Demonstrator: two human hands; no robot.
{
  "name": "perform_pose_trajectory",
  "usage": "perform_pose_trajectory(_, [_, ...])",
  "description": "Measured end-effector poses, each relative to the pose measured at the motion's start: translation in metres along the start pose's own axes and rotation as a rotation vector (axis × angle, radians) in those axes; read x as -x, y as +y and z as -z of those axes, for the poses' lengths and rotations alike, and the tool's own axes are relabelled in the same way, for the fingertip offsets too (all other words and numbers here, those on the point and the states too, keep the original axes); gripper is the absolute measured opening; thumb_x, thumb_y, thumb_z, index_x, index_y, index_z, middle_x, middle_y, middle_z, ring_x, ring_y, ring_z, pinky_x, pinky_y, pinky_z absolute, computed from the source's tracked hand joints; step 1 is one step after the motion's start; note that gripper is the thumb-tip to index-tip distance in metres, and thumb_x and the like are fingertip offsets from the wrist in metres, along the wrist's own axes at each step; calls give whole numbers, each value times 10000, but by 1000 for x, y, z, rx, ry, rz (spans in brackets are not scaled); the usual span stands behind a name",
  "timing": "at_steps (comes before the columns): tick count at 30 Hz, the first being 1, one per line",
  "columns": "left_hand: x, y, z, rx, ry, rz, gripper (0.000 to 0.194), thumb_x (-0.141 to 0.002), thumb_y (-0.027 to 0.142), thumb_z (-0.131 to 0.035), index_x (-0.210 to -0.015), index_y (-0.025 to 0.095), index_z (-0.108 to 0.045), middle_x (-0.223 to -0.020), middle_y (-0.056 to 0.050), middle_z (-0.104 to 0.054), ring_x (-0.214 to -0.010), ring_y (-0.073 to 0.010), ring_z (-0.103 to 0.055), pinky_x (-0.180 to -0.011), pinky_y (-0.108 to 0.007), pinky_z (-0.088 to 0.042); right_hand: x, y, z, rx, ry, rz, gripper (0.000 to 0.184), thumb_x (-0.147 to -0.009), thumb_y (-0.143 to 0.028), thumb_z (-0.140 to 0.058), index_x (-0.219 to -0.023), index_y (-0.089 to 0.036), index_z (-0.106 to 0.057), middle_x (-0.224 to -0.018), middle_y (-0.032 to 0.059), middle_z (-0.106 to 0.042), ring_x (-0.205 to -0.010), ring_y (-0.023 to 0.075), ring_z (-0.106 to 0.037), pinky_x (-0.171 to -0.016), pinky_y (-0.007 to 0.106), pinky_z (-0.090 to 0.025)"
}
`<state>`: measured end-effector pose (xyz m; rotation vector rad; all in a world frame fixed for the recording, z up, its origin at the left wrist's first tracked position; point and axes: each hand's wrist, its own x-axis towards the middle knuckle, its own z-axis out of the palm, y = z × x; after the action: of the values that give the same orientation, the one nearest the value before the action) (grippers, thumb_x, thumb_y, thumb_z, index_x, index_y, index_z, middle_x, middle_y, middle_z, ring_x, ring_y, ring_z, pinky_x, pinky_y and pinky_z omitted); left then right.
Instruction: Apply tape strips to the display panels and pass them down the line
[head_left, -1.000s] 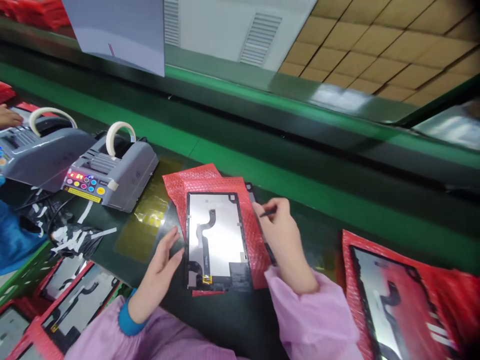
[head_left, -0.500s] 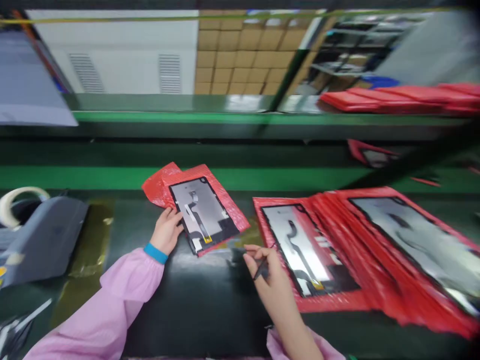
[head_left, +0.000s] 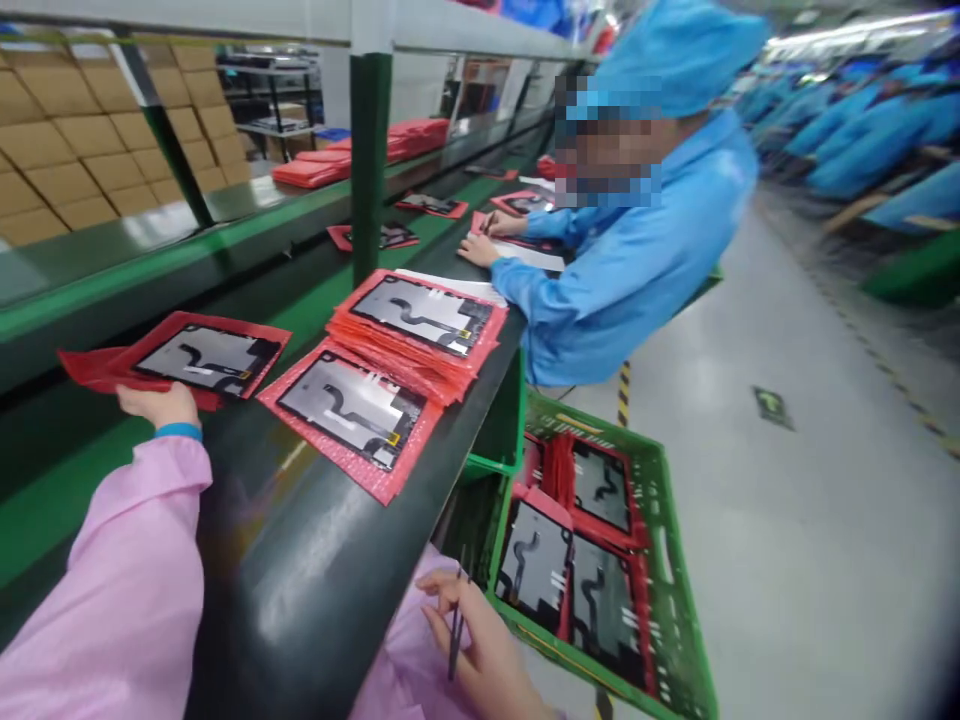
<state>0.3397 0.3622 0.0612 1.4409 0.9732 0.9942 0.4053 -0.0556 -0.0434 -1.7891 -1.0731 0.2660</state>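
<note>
My left hand [head_left: 163, 404] grips the near edge of a red bubble-wrap bag, on which lies a flat screen panel [head_left: 206, 358] with a black border, silver back and dark ribbon cable. It is over the green strip at the back of the bench. My right hand [head_left: 480, 630] holds dark tweezers [head_left: 456, 625] between its fingers, below the bench edge and beside the green crate. On the bench lie two stacks of similar panels on red bubble bags, the nearer panel [head_left: 349, 405] and the farther panel [head_left: 420, 312].
A green crate [head_left: 675, 570] of bagged panels stands at the right below the bench. A co-worker in a blue smock [head_left: 637, 270] works farther along the bench. A green post [head_left: 367, 170] rises behind the stacks. Red bags [head_left: 322, 168] lie on the back ledge.
My view has swung to the right, bringing the co-worker and crate into sight. My left hand has carried the bagged panel to the back strip. My right hand has dropped below the bench edge, still with the tweezers.
</note>
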Motion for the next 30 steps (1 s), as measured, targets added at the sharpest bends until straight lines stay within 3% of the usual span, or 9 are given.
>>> perform_pose_trajectory(2, [2, 1, -9, -81, 42, -86, 465, -921, 210, -623, -1364, 152, -491, -1510, -111, -403, -1394, -336, -373, -1145, -538, -322, 5, 9, 8, 61, 93, -13, 129, -957, -222, -505, -842, -259, -460, -928, 52, -737, -860, 179, -729, -731, 273, -573])
perform_pose_trajectory(5, [24, -4, -21, -165, 12, -158, 483, -840, 41, -577, -1311, 126, -511, -1579, -101, -305, -1507, -273, -138, -1246, -420, -63, -6, 21, 18, 168, 155, 61, 170, -956, -228, -521, -803, -262, -456, -933, 51, -742, -832, 192, -727, -703, 299, -571])
perform_pose_trajectory(8, [69, -10, -31, -170, -155, -128, 283, -809, 90, -607, -1080, 169, -634, -1390, -112, -536, -1406, -245, -384, -1218, -376, -225, -40, 26, 23, 271, 101, 227, 191, -953, -169, -523, -783, -256, -513, -967, 45, -752, -846, 197, -710, -732, 338, -546])
perform_pose_trajectory(12, [136, -16, -36, -115, -415, 31, 141, -818, 270, -684, -928, 182, -679, -953, -102, -717, -937, -244, -688, -880, -371, -556, -101, 24, 17, 377, -51, 574, 243, -974, -90, -466, -905, -250, -635, -1066, 32, -764, -939, 196, -681, -793, 370, -475])
perform_pose_trajectory(14, [162, -18, -34, -44, -543, 235, 193, -829, 348, -706, -903, 171, -689, -898, -101, -731, -845, -220, -707, -792, -335, -570, -125, 23, 12, 411, -122, 705, 265, -990, -88, -445, -927, -241, -653, -1085, 30, -765, -967, 197, -668, -826, 383, -442])
perform_pose_trajectory(17, [186, -20, -29, 136, -659, 675, 281, -825, 403, -741, -945, 156, -680, -998, -117, -738, -897, -201, -720, -852, -318, -544, -145, 20, 6, 398, -204, 807, 292, -1006, -88, -429, -871, -233, -643, -1003, 16, -781, -879, 177, -672, -841, 384, -416])
perform_pose_trajectory(20, [195, -21, -28, 210, -608, 838, 333, -780, 393, -794, -971, 148, -674, -1062, -129, -729, -929, -208, -724, -880, -318, -529, -159, 19, 16, 276, -259, 753, 217, -1005, -206, -527, -803, -237, -603, -936, -6, -785, -806, 157, -679, -809, 362, -421])
perform_pose_trajectory(26, [183, 1, -53, 292, -652, 693, 260, -827, 360, -756, -963, 149, -686, -961, -106, -734, -851, -195, -719, -821, -307, -536, -228, 32, 93, 313, 8, 481, 331, -961, -424, -575, -688, -255, -494, -899, 41, -790, -807, 226, -706, -789, 401, -431])
perform_pose_trajectory(30, [165, 23, -89, 365, -723, 608, 211, -842, 320, -739, -952, 146, -691, -962, -107, -738, -872, -201, -718, -841, -308, -541, -264, 53, 141, 435, 0, 484, 341, -938, -482, -564, -694, -259, -482, -927, 55, -789, -782, 243, -697, -766, 409, -425])
